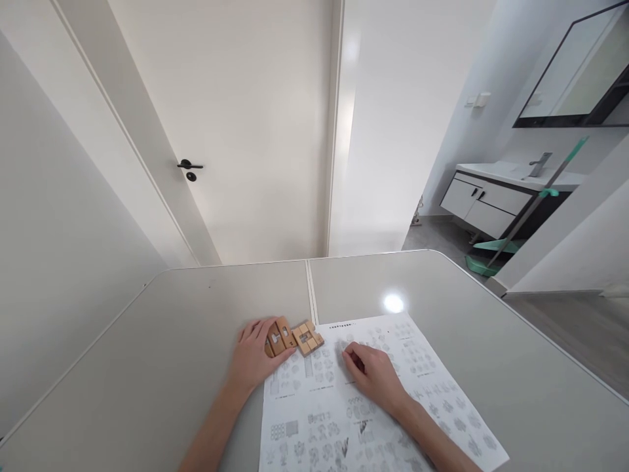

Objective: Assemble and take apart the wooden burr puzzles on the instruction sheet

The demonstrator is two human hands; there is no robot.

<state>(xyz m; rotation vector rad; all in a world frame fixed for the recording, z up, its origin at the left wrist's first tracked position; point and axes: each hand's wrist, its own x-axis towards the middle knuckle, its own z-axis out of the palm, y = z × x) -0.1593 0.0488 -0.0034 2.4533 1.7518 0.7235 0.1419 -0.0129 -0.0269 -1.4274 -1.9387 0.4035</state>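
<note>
My left hand (255,351) curves around a row of wooden puzzle pieces (278,335) with cut-out notches, its thumb along the near side and its fingers over the far left. Touching the row on the right is a square-like cluster of small wooden puzzle blocks (307,337) with a gap in its middle. My right hand (369,372) rests over the printed sheet (339,393), apart from the wood. Its fingers are curled together in a pinch, and whatever they may hold is hidden. Rows of small grey drawings cover the sheet.
The grey table (206,328) has a seam (310,288) down its middle. Beyond it stands a white door with a black handle (189,165). To the right are a washbasin cabinet (486,203), a mirror (574,72) and a green broom and dustpan (484,264).
</note>
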